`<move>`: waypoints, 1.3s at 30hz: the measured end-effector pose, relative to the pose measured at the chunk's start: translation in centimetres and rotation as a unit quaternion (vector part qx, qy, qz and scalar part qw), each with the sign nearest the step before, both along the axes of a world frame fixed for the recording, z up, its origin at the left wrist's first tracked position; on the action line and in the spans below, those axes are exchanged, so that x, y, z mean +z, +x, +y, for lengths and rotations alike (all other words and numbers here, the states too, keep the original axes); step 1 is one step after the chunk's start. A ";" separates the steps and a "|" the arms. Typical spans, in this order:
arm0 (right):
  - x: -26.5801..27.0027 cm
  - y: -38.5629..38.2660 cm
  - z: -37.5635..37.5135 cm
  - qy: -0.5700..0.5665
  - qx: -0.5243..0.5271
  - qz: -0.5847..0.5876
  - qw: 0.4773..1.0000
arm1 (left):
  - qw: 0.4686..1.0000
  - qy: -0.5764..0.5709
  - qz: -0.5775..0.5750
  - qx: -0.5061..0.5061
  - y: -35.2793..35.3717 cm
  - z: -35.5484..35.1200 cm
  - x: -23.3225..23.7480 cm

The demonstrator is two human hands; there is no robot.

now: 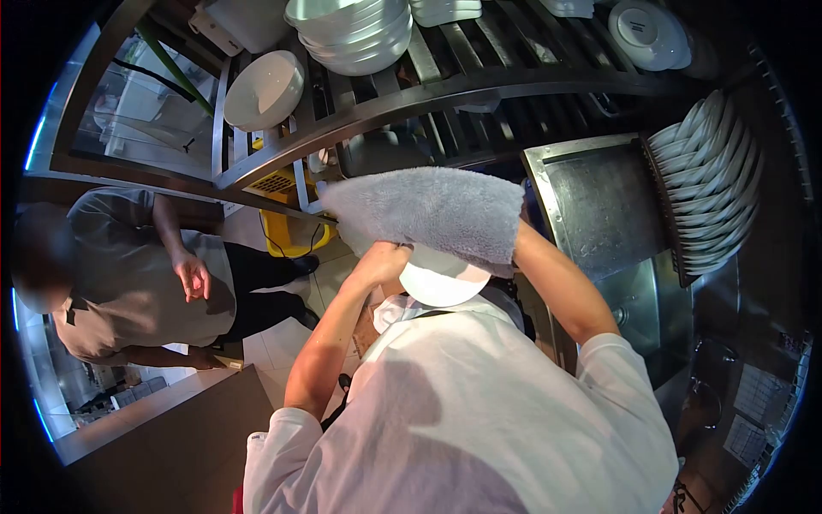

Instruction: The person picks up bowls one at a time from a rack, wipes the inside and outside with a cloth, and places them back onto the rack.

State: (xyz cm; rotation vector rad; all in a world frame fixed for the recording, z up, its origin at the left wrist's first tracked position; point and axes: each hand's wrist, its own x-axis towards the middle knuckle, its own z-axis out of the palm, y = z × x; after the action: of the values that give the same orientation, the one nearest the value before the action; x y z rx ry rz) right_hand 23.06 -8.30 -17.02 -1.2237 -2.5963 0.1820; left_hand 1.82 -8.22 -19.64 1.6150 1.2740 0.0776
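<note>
My left hand (388,260) is closed on the left edge of a white dish (441,285), held in front of my chest. A thick grey towel (437,206) lies over the dish's far part and hides much of it. My right forearm (561,287) reaches in from the right, and the hand at its end is hidden beneath the towel. The fingers there do not show. Only the dish's rounded near side sticks out below the cloth.
Stacked white bowls (355,34) and a single bowl (265,90) stand on a slatted metal shelf (514,81) ahead. Plates (711,184) stand in a rack at right beside a metal tray (604,206). Another person (150,265) stands at left, near a yellow crate (291,227).
</note>
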 end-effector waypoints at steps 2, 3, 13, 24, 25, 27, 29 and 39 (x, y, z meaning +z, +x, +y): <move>-1.2 0.8 -0.2 0.003 -0.042 0.052 0.998 | 0.998 0.010 -0.029 0.047 -0.8 0.3 -2.1; -1.9 1.1 -0.5 0.004 -0.071 0.082 0.994 | 0.998 0.008 -0.030 0.049 -1.2 0.7 -1.8; -10.5 -5.6 -2.2 -0.064 -0.299 0.245 0.920 | 0.894 0.301 -0.288 0.168 3.6 2.1 5.7; 1.4 -5.2 -1.6 -0.013 -0.317 -0.191 0.929 | 0.790 0.126 -0.533 0.275 5.4 3.7 4.8; 2.9 -6.6 -0.9 -0.025 -0.270 -0.309 0.912 | 0.773 0.158 -0.540 0.294 6.6 2.7 4.9; -0.2 -7.3 -2.2 0.022 -0.345 -0.101 0.933 | 0.762 0.187 -0.536 0.313 7.2 1.6 3.7; 2.7 -5.3 -4.4 0.105 -0.220 -0.176 0.954 | 0.739 0.098 -0.573 0.339 6.2 2.0 3.1; -1.8 0.5 -2.1 0.010 -0.302 0.272 0.914 | 0.922 0.050 -0.324 0.205 1.9 3.5 0.7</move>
State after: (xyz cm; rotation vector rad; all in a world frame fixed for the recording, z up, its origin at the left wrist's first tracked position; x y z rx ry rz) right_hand 23.60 -10.39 -18.80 -1.6221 -1.6658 0.3124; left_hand 3.69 -4.70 -18.95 1.2178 1.0595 0.8763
